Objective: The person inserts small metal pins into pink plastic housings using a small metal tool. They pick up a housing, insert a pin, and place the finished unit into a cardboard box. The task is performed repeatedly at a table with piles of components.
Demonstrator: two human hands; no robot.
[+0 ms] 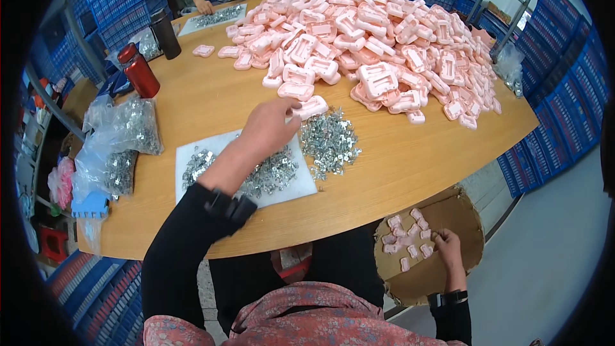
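The pink shell [312,107] lies at the near edge of the heap, beside the loose metal clips [330,141] on the worktop [397,166]. The left hand [270,129] is at its left end, thumb and fingers bent close together; whether they pinch the shell or merely meet it, I cannot tell. The step in hand looks like picking up one shell, and the move calls, I judge, for a light fingertip grip on its rim — clear of the sharp-looking clips.

The right hand [447,247] is low over the carton [471,221], fingers curled near the finished-looking shells [405,264] inside; whether it holds anything is too small to make out.

The shells look like matt, moulded plastic, rounded and slightly waisted, many with rectangular recesses. The clips are thin, bright and jagged in outline; more lie on a smooth white board [187,157] under the left forearm. Behind rises the heap [384,32] — shells tipped every way. To the left are crinkled clear bags [139,125] and a glossy red flask [139,74].
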